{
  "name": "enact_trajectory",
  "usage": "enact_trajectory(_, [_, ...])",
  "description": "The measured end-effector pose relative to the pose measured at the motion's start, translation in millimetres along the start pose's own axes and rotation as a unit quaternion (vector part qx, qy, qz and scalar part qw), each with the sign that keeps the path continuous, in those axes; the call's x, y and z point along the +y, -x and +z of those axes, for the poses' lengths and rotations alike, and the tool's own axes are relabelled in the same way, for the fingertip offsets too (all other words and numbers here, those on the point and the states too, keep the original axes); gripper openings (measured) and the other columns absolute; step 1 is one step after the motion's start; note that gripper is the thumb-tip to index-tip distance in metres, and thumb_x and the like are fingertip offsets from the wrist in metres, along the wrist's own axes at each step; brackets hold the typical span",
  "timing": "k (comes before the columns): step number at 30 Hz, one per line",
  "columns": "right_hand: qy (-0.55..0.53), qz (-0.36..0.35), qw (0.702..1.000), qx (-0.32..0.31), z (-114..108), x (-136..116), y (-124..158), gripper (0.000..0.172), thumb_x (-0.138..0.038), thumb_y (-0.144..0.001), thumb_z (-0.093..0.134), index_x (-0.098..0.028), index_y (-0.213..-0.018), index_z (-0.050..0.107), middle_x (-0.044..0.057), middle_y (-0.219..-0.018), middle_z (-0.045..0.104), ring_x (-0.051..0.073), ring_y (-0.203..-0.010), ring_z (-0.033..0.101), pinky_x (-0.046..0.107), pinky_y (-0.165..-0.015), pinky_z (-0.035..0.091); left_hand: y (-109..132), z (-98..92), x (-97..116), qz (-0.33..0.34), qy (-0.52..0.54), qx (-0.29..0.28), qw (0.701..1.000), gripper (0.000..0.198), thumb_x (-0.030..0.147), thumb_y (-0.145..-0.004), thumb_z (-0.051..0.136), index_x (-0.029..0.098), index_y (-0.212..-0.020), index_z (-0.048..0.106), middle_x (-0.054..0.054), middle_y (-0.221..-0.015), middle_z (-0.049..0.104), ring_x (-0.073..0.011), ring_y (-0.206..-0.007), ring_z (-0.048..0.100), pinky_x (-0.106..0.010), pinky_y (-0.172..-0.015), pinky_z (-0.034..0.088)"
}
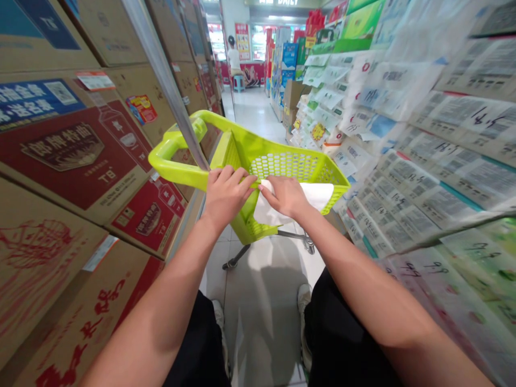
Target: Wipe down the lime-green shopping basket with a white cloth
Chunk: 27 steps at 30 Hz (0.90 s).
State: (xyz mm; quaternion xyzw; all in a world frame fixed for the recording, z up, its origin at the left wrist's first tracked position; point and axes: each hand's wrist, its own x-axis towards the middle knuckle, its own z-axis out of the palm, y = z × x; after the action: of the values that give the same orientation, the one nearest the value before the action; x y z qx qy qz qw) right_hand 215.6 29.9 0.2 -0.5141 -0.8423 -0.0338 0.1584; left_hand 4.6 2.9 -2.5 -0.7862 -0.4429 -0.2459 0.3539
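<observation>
A lime-green plastic shopping cart (pixel 231 148) with a perforated basket stands sideways across the aisle in front of me. My left hand (pixel 227 191) is closed over its near rim, close to the handle end. Beside it, my right hand (pixel 285 196) grips the same rim, fingers curled over the top. A blank white panel (pixel 272 212) with rounded corners lies against the cart's near side, under my right hand and partly hidden by it. The basket's visible inside shows only green lattice. Below are the cart's dark leg (pixel 237 257) and a caster (pixel 309 246).
Stacked liquor cartons (pixel 60 156) wall the left side, with a slanting metal pole (pixel 167 91) in front. Packaged tissue-like goods (pixel 435 156) with handwritten prices line the right. A pale tiled floor (pixel 256 99) runs ahead to a person (pixel 234 56) near a blue stool (pixel 239 80).
</observation>
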Motion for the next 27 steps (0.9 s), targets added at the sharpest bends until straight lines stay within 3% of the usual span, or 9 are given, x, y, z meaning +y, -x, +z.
enact_trajectory(4, [0.010, -0.024, 1.000, -0.008, -2.4, 4.0, -3.0, 0.065, -0.061, -0.113, 0.024, -0.020, -0.124, 0.074, 0.015, -0.121, 0.080, 0.033, -0.119, 0.069, 0.042, -0.103, 0.042, 0.7, -0.9, -3.8, 0.015, -0.016, -0.003, 1.000, 0.019, 0.039, -0.105, 0.066, 0.029, -0.120, 0.070, -0.001, -0.107, 0.077, -0.0275, -0.100, 0.059, -0.046, -0.090, 0.035])
enact_trajectory(6, [0.023, 0.027, 0.998, -0.044, -4.4, 24.0, -5.8, 0.076, -0.067, -0.111, 0.020, -0.020, -0.115, 0.080, 0.017, -0.115, 0.081, 0.035, -0.119, 0.071, 0.045, -0.106, 0.042, 1.2, -1.5, -4.8, 0.017, -0.016, -0.005, 1.000, 0.020, 0.039, -0.104, 0.067, 0.028, -0.121, 0.070, -0.002, -0.107, 0.077, -0.0278, -0.100, 0.059, -0.046, -0.090, 0.035])
enact_trajectory(9, [0.026, 0.151, 0.982, -0.107, -5.5, 56.8, -9.0, 0.095, -0.078, -0.106, 0.012, -0.016, -0.106, 0.084, 0.023, -0.114, 0.081, 0.039, -0.115, 0.074, 0.044, -0.096, 0.049, 1.2, -2.2, -3.6, 0.002, 0.010, -0.008, 1.000, 0.020, 0.036, -0.102, 0.068, 0.028, -0.120, 0.072, -0.005, -0.107, 0.077, -0.0298, -0.101, 0.060, -0.047, -0.090, 0.035])
enact_trajectory(11, [0.026, 0.184, 0.975, -0.117, -5.7, 67.2, -8.9, 0.099, -0.080, -0.104, 0.010, -0.015, -0.106, 0.084, 0.024, -0.115, 0.081, 0.040, -0.115, 0.075, 0.044, -0.091, 0.051, 0.6, -2.8, -1.6, -0.009, 0.035, -0.014, 0.999, 0.021, 0.032, -0.101, 0.069, 0.028, -0.121, 0.072, -0.007, -0.109, 0.077, -0.0311, -0.103, 0.061, -0.048, -0.089, 0.035])
enact_trajectory(13, [0.024, 0.154, 0.982, -0.107, -6.1, 62.7, -6.7, 0.092, -0.077, -0.106, 0.012, -0.018, -0.112, 0.083, 0.022, -0.117, 0.081, 0.040, -0.117, 0.074, 0.045, -0.093, 0.050, -0.2, -3.4, 0.3, -0.017, 0.046, -0.015, 0.999, 0.021, 0.030, -0.100, 0.069, 0.029, -0.121, 0.073, -0.007, -0.110, 0.077, -0.0316, -0.104, 0.061, -0.048, -0.089, 0.035])
enact_trajectory(17, [0.008, 0.032, 0.998, -0.050, -6.8, 25.0, -1.5, 0.073, -0.068, -0.110, 0.021, -0.023, -0.128, 0.076, 0.015, -0.124, 0.080, 0.035, -0.118, 0.073, 0.041, -0.098, 0.048, -0.8, -3.0, 1.4, -0.010, 0.031, -0.013, 0.999, 0.019, 0.031, -0.101, 0.068, 0.029, -0.119, 0.073, -0.007, -0.109, 0.078, -0.0311, -0.102, 0.061, -0.049, -0.090, 0.035])
enact_trajectory(20, [0.000, 0.007, 1.000, -0.028, -5.7, 11.2, -2.8, 0.074, -0.070, -0.110, 0.021, -0.022, -0.127, 0.074, 0.015, -0.122, 0.080, 0.034, -0.115, 0.074, 0.039, -0.094, 0.049, 0.1, -1.8, -0.4, -0.008, 0.023, -0.011, 1.000, 0.024, 0.029, -0.101, 0.066, 0.028, -0.124, 0.073, -0.007, -0.108, 0.078, -0.0311, -0.102, 0.061, -0.049, -0.090, 0.036])
enact_trajectory(23, [-0.011, 0.065, 0.995, -0.072, -5.2, 31.3, -8.0, 0.085, -0.074, -0.108, 0.013, -0.023, -0.122, 0.079, 0.016, -0.120, 0.081, 0.036, -0.116, 0.074, 0.040, -0.091, 0.050, 1.2, -1.4, -2.4, -0.009, 0.039, -0.014, 0.999, 0.029, 0.030, -0.102, 0.066, 0.030, -0.129, 0.073, -0.008, -0.109, 0.077, -0.0314, -0.102, 0.060, -0.050, -0.091, 0.036])
enact_trajectory(27, [0.000, 0.165, 0.978, -0.124, -5.4, 73.2, -11.2, 0.095, -0.076, -0.106, 0.009, -0.018, -0.113, 0.084, 0.021, -0.121, 0.080, 0.039, -0.118, 0.074, 0.043, -0.092, 0.051, 0.9, -3.3, -2.1, -0.018, 0.066, -0.024, 0.997, 0.024, 0.031, -0.101, 0.067, 0.034, -0.122, 0.078, -0.008, -0.109, 0.076, -0.0312, -0.102, 0.060, -0.050, -0.091, 0.036])
